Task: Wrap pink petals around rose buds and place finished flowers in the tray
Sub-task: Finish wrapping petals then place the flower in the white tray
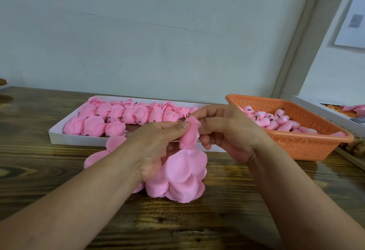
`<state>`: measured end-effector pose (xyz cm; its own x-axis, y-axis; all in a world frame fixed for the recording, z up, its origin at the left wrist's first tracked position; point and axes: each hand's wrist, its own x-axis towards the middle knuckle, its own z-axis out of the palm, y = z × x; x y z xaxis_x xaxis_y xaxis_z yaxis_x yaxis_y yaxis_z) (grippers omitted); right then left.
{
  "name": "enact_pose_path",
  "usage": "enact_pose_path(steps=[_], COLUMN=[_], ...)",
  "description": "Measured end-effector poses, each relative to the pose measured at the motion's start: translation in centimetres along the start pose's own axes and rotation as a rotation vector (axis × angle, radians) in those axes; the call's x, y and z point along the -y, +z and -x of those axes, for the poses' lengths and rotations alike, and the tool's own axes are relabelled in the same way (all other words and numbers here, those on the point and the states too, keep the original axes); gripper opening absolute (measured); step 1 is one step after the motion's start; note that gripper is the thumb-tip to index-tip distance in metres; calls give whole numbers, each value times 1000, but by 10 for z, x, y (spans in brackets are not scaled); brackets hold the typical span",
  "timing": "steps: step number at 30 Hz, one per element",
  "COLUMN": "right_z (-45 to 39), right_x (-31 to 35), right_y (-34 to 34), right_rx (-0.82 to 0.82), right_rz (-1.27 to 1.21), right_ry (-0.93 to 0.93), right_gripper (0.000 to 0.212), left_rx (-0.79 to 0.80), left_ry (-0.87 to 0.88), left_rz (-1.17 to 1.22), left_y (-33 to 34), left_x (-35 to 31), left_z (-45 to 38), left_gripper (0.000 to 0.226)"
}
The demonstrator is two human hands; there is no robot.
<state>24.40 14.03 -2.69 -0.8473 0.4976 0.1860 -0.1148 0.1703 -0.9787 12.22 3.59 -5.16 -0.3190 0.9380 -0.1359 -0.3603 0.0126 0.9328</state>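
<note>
1. Wooden table (pixel 59 180), dark grain, carries everything.
2. White tray (pixel 59 137) at back left w/ finished pink flowers (pixel 118 115) in rows (stems poking up).
3. Orange basket (pixel 308 143) at right, holds rose buds (pixel 276 121).
4. Stack of pink petals (pixel 183 172) on table just below both hands; loose petals (pixel 96 157) to its left.
5. Left hand (pixel 158 145): fingers curled, pinching the petal-wrapped bud (pixel 190 134) above the stack.
6. Right hand (pixel 227 131): fingertips pinch the same bud's top edge.
</note>
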Motion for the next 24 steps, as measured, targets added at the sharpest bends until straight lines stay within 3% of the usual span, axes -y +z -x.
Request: enact_pose_path(steps=[6,9,12,14,21,24], right_z=[-2,-2,-2,-4,-5,-5], right_x=[-2,-4,-7,-10,-7,-7], right_y=[2,3,10,12,8,9], right_rx=[30,27,-74,-151,-247,-232], right_rz=[9,40,177,212,139,112], right_ry=[39,45,7,-19,-71,-74], right_gripper=[24,28,3,16,17,18], left_rx=[-43,-127,-207,-225,-64,0], left_ry=[-8,47,104,116,45,1], left_rz=[74,-20,-96,-139,-15,-34], left_y=[4,4,6,7,7,2], left_x=[2,3,5,5,3,1], left_z=[2,2,2,1,2,3], left_gripper=[52,41,39,34,24,36])
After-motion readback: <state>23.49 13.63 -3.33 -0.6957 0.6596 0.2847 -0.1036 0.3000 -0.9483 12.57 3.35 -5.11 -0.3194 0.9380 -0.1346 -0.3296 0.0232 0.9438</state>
